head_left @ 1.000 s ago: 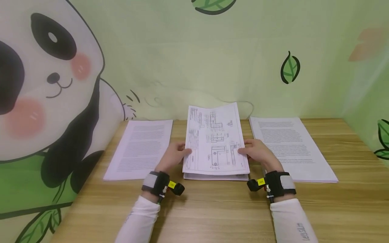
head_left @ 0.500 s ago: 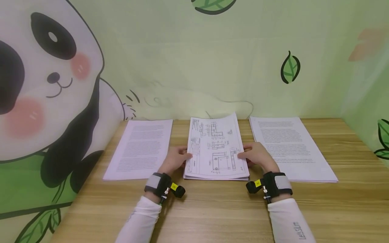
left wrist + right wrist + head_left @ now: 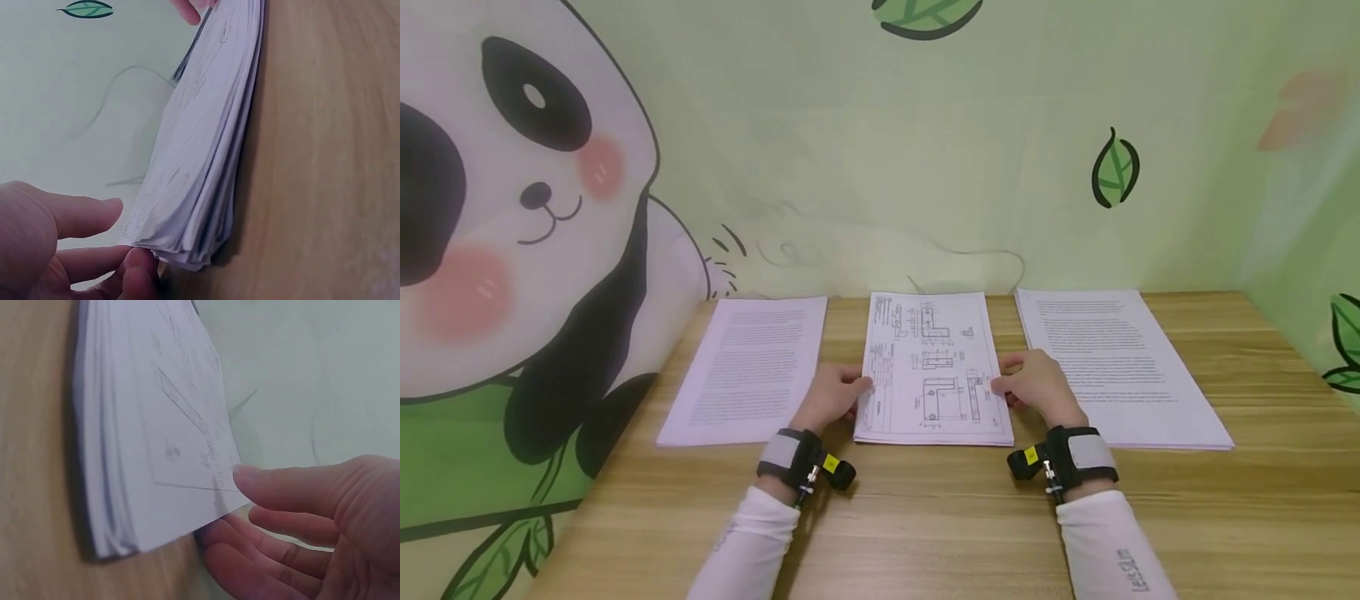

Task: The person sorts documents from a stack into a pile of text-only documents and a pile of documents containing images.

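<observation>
A stack of papers (image 3: 931,408) lies on the table between my hands, a line drawing of L-shaped parts on its top sheet. My left hand (image 3: 835,393) is at its left edge. In the left wrist view, the thumb (image 3: 94,215) is lifted apart from the sheet while the fingertips (image 3: 139,259) touch the stack's side. On the right edge, my right hand (image 3: 1039,390) holds the top paper's side loosely: the thumb tip (image 3: 245,478) is at the sheet's border and the fingers (image 3: 250,569) are below it. Layered edges show in both wrist views.
Printed text pages (image 3: 745,375) lie left of the stack, and another pile of text pages (image 3: 1112,367) lies to the right. The wooden table (image 3: 925,525) meets a green backdrop (image 3: 880,167) printed with a panda and leaves.
The raised drawing sheets have come down flat onto the papers beneath, and their edges now line up. Both hands have moved slightly down with them; the left thumb has come off the sheet.
</observation>
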A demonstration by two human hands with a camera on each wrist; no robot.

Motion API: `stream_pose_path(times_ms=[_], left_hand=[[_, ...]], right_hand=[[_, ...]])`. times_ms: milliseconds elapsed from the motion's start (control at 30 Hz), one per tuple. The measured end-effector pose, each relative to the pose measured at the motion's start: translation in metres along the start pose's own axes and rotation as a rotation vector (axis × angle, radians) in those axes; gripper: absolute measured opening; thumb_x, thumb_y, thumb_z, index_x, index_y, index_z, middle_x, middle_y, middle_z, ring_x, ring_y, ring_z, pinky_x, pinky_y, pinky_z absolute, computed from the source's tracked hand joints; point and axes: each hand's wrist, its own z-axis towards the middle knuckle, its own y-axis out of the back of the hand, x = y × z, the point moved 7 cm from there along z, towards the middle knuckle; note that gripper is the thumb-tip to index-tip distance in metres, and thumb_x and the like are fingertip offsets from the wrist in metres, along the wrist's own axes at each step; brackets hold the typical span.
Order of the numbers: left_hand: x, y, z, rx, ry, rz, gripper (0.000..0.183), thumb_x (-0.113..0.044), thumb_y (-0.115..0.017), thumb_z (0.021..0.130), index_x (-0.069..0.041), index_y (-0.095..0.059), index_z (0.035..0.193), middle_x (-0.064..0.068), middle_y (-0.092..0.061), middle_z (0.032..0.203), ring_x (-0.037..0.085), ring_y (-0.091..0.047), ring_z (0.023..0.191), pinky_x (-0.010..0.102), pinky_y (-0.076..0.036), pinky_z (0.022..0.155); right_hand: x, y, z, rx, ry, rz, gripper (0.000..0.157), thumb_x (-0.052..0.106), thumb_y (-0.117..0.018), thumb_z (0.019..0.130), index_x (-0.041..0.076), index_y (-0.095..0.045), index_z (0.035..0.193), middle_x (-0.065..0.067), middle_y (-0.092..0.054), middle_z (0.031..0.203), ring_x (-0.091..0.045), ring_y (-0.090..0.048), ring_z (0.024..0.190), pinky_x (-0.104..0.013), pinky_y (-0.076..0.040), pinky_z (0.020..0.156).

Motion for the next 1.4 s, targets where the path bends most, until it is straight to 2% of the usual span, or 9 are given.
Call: stream_pose_path(times_ms=[167, 300, 467, 600, 833, 1000, 1133, 1267, 1400], left_hand=[[-0.003, 0.003, -0.002, 0.001, 0.016, 0.08, 0.034, -0.03, -0.056, 0.09, -0.009, -0.068, 0.114, 0.006, -0.061, 0.079, 0.015, -0.051, 0.063, 0.023, -0.039, 0.052], [-0.007, 0.016, -0.005, -0.006, 0.017, 0.051, 0.04, -0.034, -0.054, 0.091, -0.009, -0.062, 0.122, 0.014, -0.064, 0.086, 0.019, -0.055, 0.066, 0.024, -0.043, 0.055], [-0.012, 0.044, -0.011, -0.033, -0.005, -0.016, 0.046, -0.037, -0.051, 0.093, -0.011, -0.054, 0.131, 0.017, -0.065, 0.107, 0.031, -0.062, 0.078, 0.032, -0.05, 0.065], [-0.01, 0.07, -0.017, -0.062, -0.023, -0.035, 0.051, -0.041, -0.049, 0.093, -0.013, -0.049, 0.136, 0.013, -0.059, 0.125, 0.03, -0.062, 0.093, 0.033, -0.051, 0.075], [-0.002, 0.11, -0.028, -0.114, -0.077, -0.064, 0.055, -0.046, -0.049, 0.092, -0.016, -0.046, 0.138, 0.012, -0.055, 0.132, 0.032, -0.059, 0.108, 0.043, -0.053, 0.087], [0.015, 0.136, -0.033, -0.168, -0.057, -0.035, 0.059, -0.049, -0.046, 0.092, -0.015, -0.044, 0.14, 0.014, -0.05, 0.139, 0.032, -0.054, 0.116, 0.048, -0.05, 0.094], [0.032, 0.152, -0.037, -0.185, -0.008, -0.007, 0.063, -0.051, -0.042, 0.093, -0.011, -0.038, 0.143, 0.016, -0.04, 0.147, 0.035, -0.041, 0.131, 0.055, -0.038, 0.104], [0.051, 0.166, -0.04, -0.184, 0.082, 0.023, 0.07, -0.054, -0.036, 0.093, -0.008, -0.029, 0.146, 0.019, -0.028, 0.153, 0.041, -0.026, 0.138, 0.062, -0.024, 0.11], [0.069, 0.174, -0.041, -0.194, 0.159, 0.017, 0.069, -0.051, -0.035, 0.094, -0.008, -0.025, 0.147, 0.022, -0.021, 0.154, 0.045, -0.021, 0.138, 0.065, -0.02, 0.109]], right_hand=[[0.002, 0.006, -0.003, 0.032, -0.006, 0.015, 0.051, 0.026, -0.058, 0.089, -0.002, -0.049, 0.131, -0.024, -0.067, 0.105, -0.021, -0.068, 0.073, -0.032, -0.058, 0.066], [0.01, 0.013, -0.005, 0.02, 0.016, 0.016, 0.053, 0.031, -0.052, 0.092, 0.0, -0.046, 0.135, -0.024, -0.065, 0.11, -0.026, -0.068, 0.082, -0.037, -0.058, 0.074], [0.031, 0.012, -0.007, -0.006, 0.08, 0.087, 0.051, 0.032, -0.051, 0.093, 0.002, -0.047, 0.134, -0.024, -0.063, 0.114, -0.03, -0.068, 0.086, -0.042, -0.058, 0.08], [0.051, 0.005, -0.011, 0.019, 0.145, 0.184, 0.048, 0.031, -0.051, 0.094, 0.003, -0.049, 0.133, -0.024, -0.063, 0.118, -0.032, -0.068, 0.09, -0.041, -0.058, 0.081], [0.076, -0.007, -0.019, 0.047, 0.221, 0.291, 0.042, 0.029, -0.051, 0.094, 0.007, -0.051, 0.131, -0.021, -0.064, 0.116, -0.034, -0.067, 0.096, -0.041, -0.058, 0.082], [0.096, -0.025, -0.025, 0.011, 0.281, 0.27, 0.039, 0.029, -0.052, 0.094, 0.009, -0.054, 0.128, -0.017, -0.067, 0.113, -0.031, -0.067, 0.094, -0.04, -0.059, 0.079], [0.115, -0.047, -0.027, 0.012, 0.317, 0.321, 0.037, 0.027, -0.053, 0.093, 0.011, -0.055, 0.127, -0.016, -0.067, 0.113, -0.029, -0.066, 0.095, -0.041, -0.059, 0.079], [0.135, -0.071, -0.026, 0.017, 0.353, 0.359, 0.036, 0.023, -0.056, 0.092, 0.012, -0.056, 0.127, -0.014, -0.066, 0.114, -0.027, -0.065, 0.096, -0.04, -0.059, 0.077], [0.151, -0.096, -0.024, 0.033, 0.385, 0.347, 0.038, 0.02, -0.056, 0.091, 0.012, -0.055, 0.128, -0.014, -0.064, 0.117, -0.027, -0.064, 0.098, -0.04, -0.057, 0.079]])
